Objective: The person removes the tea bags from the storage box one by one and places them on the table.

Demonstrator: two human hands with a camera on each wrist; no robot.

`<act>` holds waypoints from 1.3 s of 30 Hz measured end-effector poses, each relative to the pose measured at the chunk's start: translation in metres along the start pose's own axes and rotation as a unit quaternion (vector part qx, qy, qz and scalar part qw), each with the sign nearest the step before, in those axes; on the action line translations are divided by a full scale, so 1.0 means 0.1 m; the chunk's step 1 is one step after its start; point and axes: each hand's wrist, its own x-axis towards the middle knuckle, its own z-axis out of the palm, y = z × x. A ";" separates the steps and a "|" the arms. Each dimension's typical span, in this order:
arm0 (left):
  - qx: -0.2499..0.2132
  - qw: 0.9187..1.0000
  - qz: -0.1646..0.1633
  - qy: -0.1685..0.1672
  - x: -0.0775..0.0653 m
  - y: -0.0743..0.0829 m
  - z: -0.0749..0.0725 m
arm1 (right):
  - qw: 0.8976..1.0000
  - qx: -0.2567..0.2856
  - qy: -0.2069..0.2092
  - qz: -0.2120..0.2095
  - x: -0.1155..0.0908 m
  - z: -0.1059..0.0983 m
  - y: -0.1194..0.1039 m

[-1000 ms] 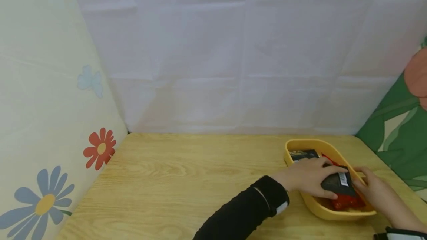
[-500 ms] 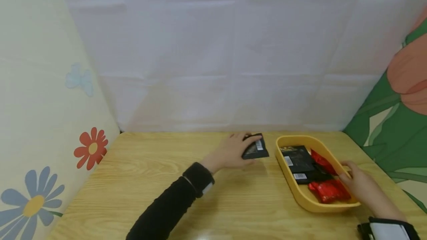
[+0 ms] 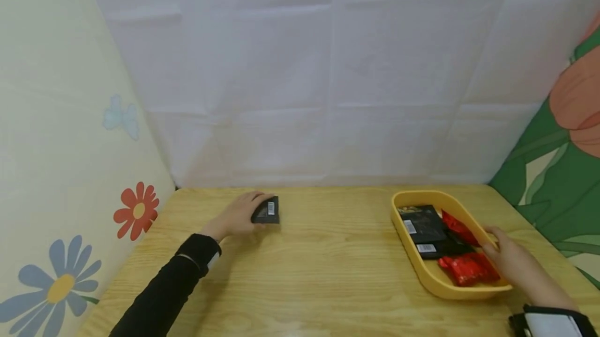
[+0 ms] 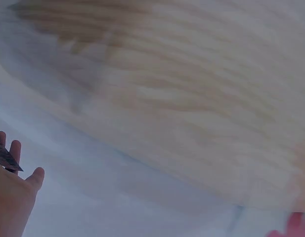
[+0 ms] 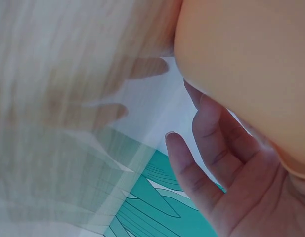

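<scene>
Pinching black packet (image 3: pixel 267 211) in fingers of left hand (image 3: pixel 236 215), toward back left of counter (image 3: pixel 337 253). Gripping right rim of yellow tray (image 3: pixel 461 292) with right hand (image 3: pixel 513 261). Probably handling something light, slick, slightly crushable; best pinching near edges.

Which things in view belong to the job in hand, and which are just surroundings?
Likely in the job:
held packet (black), in left hand
yellow tray, right hand at its side
black packets and red packets inside

Just surroundings:
wooden table
white backdrop
flower-print panel
leaf-print panel
</scene>
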 end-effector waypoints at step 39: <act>-0.066 0.995 -0.064 -0.049 -0.46 -0.53 0.00 | 0.998 -0.024 -0.022 0.049 -0.01 -0.04 -0.06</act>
